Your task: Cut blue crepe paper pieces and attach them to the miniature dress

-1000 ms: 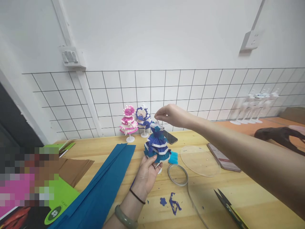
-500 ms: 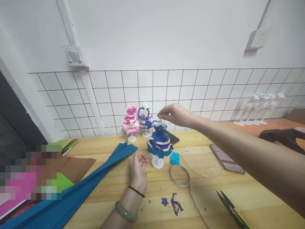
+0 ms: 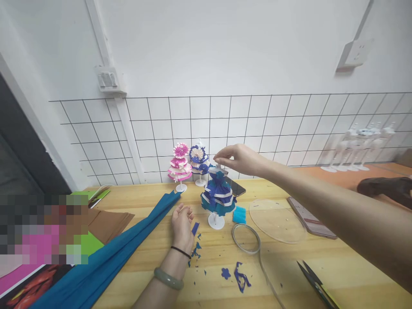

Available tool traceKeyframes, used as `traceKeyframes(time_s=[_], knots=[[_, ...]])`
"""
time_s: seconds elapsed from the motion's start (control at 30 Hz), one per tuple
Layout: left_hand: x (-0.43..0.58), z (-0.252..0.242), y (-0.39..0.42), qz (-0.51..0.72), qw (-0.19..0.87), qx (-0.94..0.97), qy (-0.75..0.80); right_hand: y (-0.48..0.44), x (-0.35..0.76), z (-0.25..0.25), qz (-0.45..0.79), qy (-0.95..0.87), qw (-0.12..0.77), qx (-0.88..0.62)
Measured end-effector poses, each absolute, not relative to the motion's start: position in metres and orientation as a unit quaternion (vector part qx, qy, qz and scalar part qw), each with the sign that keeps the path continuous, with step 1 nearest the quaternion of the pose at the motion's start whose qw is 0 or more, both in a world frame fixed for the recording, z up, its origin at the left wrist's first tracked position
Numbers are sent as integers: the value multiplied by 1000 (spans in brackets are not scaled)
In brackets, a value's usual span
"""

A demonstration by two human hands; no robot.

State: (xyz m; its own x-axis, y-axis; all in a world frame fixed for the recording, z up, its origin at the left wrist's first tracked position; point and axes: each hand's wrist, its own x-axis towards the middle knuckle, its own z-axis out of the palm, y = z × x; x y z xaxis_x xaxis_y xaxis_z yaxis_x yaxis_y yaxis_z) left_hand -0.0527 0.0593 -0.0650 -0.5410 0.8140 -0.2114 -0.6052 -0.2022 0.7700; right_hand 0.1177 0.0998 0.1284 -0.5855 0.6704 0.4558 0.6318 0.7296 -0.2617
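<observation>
The blue dress [image 3: 219,195] is standing upright on its white base [image 3: 216,221], near the middle of the table [image 3: 119,296]; it is wearing teal and blue frills with white bands between them. The right hand [image 3: 240,159] is reaching over from the right side; its thumb and forefinger are coming together in a pinch on the small top of this dress. The left hand [image 3: 182,225] is lying palm up to the left of the base; its fingers are curling loosely, apart from the thumb, and are gripping nothing; the end of the blue paper [image 3: 128,244] is lying just beyond them, and a purple strip [image 3: 195,228] is lying beside the hand.

Behind, the pink dress [image 3: 179,169] and the purple dress [image 3: 199,156] are standing side by side; the turquoise piece [image 3: 239,215], the ring [image 3: 246,252] and the clear disc [image 3: 273,219] are lying to the right of the base; the scissors [image 3: 317,287] are lying nearer, with blades apart. The phone [image 3: 312,219] is showing a lit screen, but its writing is appearing too small for reading; on the left, the packs [image 3: 45,240] are showing bright print, and pixel blocks are hiding much of it.
</observation>
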Motion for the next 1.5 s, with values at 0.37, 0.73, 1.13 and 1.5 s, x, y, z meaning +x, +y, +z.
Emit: traceKeyframes(time_s=[0.37, 0.73, 1.13, 1.5], knots=[[-32, -64, 48, 722, 554, 145, 388, 101, 115, 125, 1, -890, 303, -341], [-13, -51, 34, 678, 654, 217, 259, 101, 115, 120, -7, -888, 312, -337], [-12, -58, 35, 664, 659, 250, 250, 106, 120, 121, -30, -895, 307, -322], [-11, -61, 37, 657, 656, 264, 261, 100, 121, 119, -10, -891, 313, -328]])
